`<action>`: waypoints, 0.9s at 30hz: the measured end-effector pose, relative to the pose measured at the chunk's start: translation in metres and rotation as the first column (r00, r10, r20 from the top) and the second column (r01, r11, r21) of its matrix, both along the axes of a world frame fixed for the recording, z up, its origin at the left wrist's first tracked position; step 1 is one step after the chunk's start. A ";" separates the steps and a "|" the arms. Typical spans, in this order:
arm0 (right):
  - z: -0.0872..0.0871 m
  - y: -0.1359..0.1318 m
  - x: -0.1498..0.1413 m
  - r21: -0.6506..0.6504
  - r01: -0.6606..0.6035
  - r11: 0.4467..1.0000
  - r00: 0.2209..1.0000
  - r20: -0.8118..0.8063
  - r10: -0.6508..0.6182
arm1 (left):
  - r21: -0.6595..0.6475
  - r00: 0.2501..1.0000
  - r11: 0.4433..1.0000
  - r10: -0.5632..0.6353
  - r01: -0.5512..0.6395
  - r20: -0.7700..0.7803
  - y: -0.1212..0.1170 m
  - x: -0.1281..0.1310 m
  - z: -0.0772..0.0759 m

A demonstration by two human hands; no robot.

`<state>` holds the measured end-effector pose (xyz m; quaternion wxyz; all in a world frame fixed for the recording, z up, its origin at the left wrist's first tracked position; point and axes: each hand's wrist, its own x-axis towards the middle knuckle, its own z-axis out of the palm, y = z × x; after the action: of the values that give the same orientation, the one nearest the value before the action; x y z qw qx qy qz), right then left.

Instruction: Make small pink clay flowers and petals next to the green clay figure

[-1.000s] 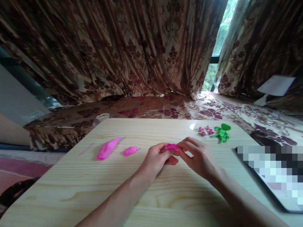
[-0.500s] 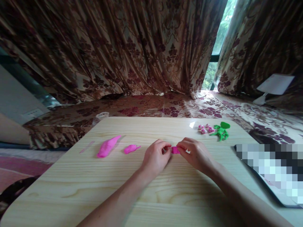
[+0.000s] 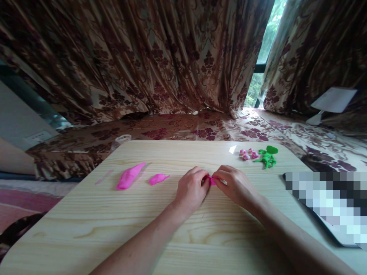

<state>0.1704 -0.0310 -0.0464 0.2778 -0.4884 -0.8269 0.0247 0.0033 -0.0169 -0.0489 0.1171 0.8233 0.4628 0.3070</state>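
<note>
Between my two hands is a small piece of bright pink modelling clay (image 3: 212, 181), just over the table's middle. My left hand (image 3: 191, 187) pinches its left end with curled fingers. On the other end, my right hand (image 3: 233, 182) closes thumb and fingertips. The fingertips partly hide the piece. To the left lie a small pink clay lump (image 3: 157, 179) with a thin tail and a larger, tapering pink clay lump (image 3: 129, 177). A thin pale pink strip (image 3: 104, 177) rests further left.
Pink-and-white balls (image 3: 248, 154) sit at the back right beside a green clay figure (image 3: 267, 159). A pixelated tablet-like device (image 3: 323, 210) is at the right edge. Behind the wooden table (image 3: 129, 229) are a clear container (image 3: 122, 140) and a white lamp (image 3: 329, 101).
My hands have drawn slightly closer together, and less of the pink clay shows between them. The other lumps and figures stay where they were; the view has shifted a little.
</note>
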 end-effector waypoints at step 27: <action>0.008 -0.004 0.009 -0.161 0.131 0.978 0.991 0.035 -0.127 | 0.024 0.999 0.999 0.032 -0.033 0.040 0.002 -0.004 -0.005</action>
<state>0.1794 -0.0351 -0.0382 0.2279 -0.5621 -0.7921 0.0681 -0.0003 -0.0148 -0.0544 0.1110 0.8108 0.4700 0.3306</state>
